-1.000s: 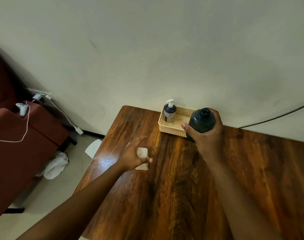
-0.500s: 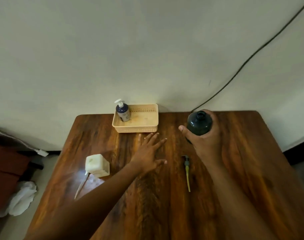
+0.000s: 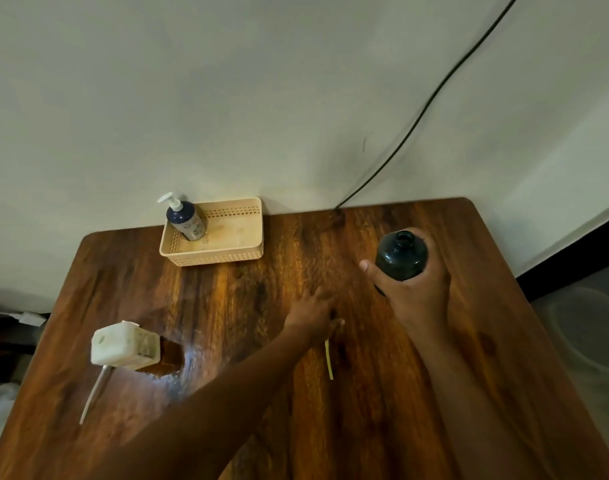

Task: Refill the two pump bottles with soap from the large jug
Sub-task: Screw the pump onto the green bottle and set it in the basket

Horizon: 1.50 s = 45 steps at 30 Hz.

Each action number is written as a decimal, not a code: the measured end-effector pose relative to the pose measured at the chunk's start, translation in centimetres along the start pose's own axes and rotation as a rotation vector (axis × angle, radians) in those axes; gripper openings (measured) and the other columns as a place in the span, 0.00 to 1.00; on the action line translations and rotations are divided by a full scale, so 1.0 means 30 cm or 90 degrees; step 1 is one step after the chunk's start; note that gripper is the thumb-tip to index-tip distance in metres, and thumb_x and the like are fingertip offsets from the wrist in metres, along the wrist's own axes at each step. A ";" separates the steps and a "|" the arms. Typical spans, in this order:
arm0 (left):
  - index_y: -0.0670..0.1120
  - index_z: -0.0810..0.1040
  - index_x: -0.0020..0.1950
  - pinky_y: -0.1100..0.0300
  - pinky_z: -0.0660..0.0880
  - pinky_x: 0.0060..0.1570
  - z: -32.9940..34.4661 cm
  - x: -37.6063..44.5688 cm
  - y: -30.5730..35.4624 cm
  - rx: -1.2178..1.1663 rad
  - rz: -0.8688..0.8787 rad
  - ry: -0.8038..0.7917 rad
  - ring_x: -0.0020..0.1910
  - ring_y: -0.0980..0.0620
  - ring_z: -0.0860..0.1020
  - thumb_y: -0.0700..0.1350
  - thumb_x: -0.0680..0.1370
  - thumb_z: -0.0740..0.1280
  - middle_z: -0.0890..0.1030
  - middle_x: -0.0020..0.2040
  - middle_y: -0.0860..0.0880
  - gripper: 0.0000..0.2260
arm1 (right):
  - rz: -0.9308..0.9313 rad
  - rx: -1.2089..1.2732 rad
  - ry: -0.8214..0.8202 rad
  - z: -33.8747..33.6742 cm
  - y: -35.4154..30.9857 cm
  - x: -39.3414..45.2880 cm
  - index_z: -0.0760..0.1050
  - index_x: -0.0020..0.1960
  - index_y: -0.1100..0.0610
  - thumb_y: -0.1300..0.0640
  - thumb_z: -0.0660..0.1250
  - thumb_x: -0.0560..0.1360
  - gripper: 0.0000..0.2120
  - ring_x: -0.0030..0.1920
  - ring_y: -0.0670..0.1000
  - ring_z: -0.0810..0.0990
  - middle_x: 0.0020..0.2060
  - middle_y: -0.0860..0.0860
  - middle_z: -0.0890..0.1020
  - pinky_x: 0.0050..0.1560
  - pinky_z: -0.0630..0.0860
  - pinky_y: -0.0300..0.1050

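My right hand [image 3: 414, 299] grips a dark round bottle [image 3: 402, 256], upright with its neck uncapped, at the right of the wooden table [image 3: 227, 306]. My left hand [image 3: 313, 317] reaches across the middle of the table. Its fingers close over the dark head of a pump, whose yellow tube [image 3: 329, 362] lies flat on the wood toward me. A blue pump bottle [image 3: 187, 220] with a white pump stands in the left corner of a beige basket [image 3: 227, 251] by the wall. A white square pump top [image 3: 123, 344] with a pale tube lies at the left.
A black cable [image 3: 417, 116] runs down the wall to the table's back edge. The table's left and right edges drop to the floor. A translucent tub [image 3: 594, 327] sits on the floor at the right, and white cloth at the lower left.
The view has swung right and down over the table. My left hand has moved right from flat on the wood onto the pump head. My right hand keeps its hold on the dark bottle.
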<state>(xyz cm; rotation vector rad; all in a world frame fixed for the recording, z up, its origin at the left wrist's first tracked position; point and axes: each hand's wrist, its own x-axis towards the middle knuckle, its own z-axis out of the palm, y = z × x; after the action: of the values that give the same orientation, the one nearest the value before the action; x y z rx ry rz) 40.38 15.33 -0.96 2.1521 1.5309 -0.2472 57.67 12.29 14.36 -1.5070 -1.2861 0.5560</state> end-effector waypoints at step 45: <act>0.49 0.80 0.67 0.49 0.80 0.54 -1.478 -1.037 -0.532 -0.104 -0.093 0.696 0.49 0.43 0.82 0.41 0.76 0.76 0.73 0.63 0.49 0.19 | -0.158 0.165 -0.267 0.682 -0.984 -0.068 0.69 0.62 0.41 0.42 0.81 0.62 0.33 0.53 0.46 0.77 0.54 0.38 0.76 0.50 0.73 0.33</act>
<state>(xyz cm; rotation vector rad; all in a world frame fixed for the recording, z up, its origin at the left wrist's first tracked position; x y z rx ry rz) 8.81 14.74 45.87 2.1057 2.1208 1.1485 27.00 15.50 32.88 -1.0280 -1.6232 0.8681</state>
